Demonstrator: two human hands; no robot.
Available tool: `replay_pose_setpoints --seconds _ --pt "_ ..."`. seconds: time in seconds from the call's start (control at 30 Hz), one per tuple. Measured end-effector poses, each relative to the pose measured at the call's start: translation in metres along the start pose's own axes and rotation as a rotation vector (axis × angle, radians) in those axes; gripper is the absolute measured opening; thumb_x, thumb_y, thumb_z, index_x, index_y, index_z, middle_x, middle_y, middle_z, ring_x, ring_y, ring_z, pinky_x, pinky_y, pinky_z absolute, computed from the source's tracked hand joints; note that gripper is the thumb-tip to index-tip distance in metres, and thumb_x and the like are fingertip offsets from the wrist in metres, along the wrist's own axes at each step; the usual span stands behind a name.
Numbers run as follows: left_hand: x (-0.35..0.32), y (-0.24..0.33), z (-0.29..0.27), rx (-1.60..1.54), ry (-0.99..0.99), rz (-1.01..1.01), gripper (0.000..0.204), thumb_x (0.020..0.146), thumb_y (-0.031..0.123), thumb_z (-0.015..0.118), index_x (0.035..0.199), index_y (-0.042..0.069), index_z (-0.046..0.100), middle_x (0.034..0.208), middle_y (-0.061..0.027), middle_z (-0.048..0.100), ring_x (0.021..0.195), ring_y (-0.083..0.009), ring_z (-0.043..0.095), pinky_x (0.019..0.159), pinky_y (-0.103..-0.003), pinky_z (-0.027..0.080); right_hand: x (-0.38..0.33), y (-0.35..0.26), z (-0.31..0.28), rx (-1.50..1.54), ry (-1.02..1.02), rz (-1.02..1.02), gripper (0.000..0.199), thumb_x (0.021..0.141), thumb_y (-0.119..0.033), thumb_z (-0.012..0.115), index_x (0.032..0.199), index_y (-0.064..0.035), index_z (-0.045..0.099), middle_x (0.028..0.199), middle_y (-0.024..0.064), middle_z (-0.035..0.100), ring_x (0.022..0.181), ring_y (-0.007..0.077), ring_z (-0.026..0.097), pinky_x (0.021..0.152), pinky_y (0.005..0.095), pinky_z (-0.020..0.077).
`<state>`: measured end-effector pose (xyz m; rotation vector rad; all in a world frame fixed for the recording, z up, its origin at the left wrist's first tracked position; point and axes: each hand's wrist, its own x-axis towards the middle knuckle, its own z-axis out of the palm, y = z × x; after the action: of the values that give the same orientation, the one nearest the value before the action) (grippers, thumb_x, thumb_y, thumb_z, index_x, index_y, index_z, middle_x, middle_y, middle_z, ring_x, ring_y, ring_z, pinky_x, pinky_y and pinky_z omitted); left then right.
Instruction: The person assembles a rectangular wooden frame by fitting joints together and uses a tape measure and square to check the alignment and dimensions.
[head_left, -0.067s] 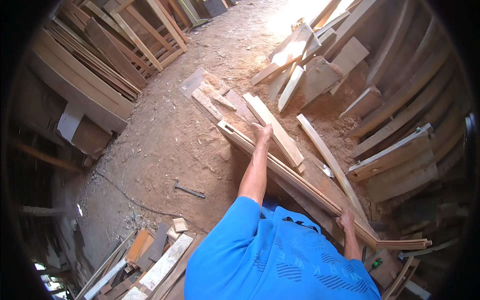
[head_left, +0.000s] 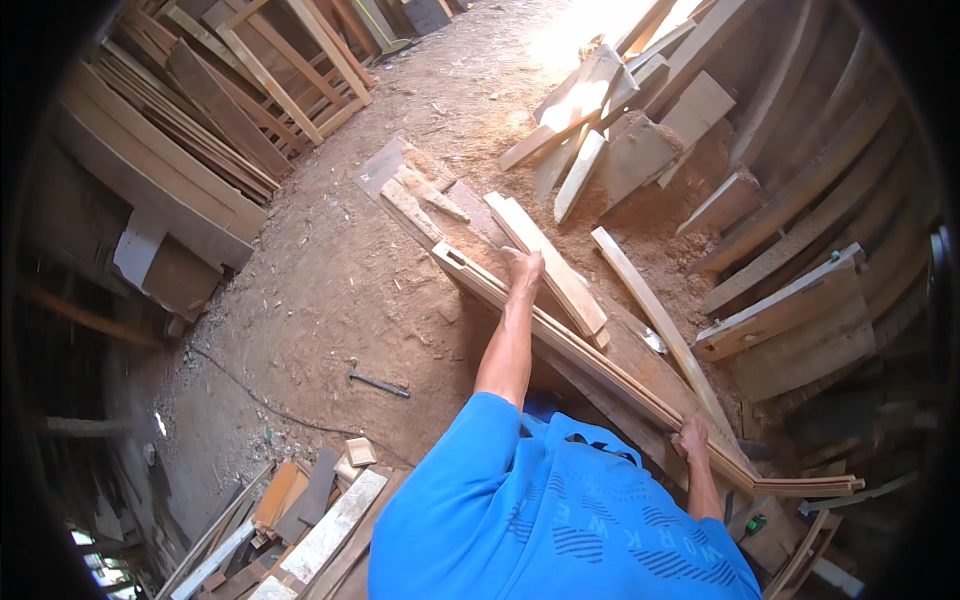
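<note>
A long, narrow wooden frame piece (head_left: pixel 585 338), with a slot at its far end, lies along the near edge of a low plank bench (head_left: pixel 385 172). Toward its far end, my left hand (head_left: pixel 524 268) is closed over the piece, arm stretched out. My right hand (head_left: pixel 690 440) is closed on the same piece closer to my body, with its fingertips partly hidden. Just beyond my left hand, a pair of stacked pale boards (head_left: pixel 550 262) rests on the bench. Another pale strip (head_left: pixel 665 325) lies slanted farther right.
A hammer (head_left: pixel 378 381) lies on the dusty ground to the left, near a dark cord (head_left: pixel 260 398). Offcuts (head_left: pixel 330 525) are piled at lower left. Boards (head_left: pixel 170 160) lean at upper left, and thick slabs (head_left: pixel 790 330) stand along the right. Scraps (head_left: pixel 432 192) lie on the bench's far end.
</note>
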<state>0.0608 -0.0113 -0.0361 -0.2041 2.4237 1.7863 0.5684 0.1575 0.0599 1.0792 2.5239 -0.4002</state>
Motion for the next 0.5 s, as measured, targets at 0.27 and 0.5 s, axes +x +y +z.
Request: replay_pose_setpoints --seconds 0.27,0.5 --pt "-0.015 0.102 -0.014 1.223 -0.809 0.231 0.040 0.093 0.024 0.056 0.129 0.008 0.054 0.128 -0.0227 0.061 0.116 -0.0319 0.062 0.095 -0.041 0.050 -0.017 -0.014 -0.013 0.076 0.067 0.012 0.027 0.063 -0.003 0.061 0.089 -0.0039 0.068 0.090 0.0240 0.068 0.092 0.0424 0.065 0.083 0.0500 0.0506" --pt "-0.035 0.038 0.020 1.377 -1.054 1.222 0.048 0.086 0.044 0.058 0.133 0.031 0.053 0.121 -0.0134 0.061 0.122 -0.0293 0.052 0.106 -0.055 0.029 -0.013 -0.002 -0.005 0.030 0.054 0.011 0.029 0.063 -0.003 0.060 0.091 -0.0038 0.068 0.088 0.0244 0.067 0.091 0.0437 0.064 0.082 0.0508 0.0499"
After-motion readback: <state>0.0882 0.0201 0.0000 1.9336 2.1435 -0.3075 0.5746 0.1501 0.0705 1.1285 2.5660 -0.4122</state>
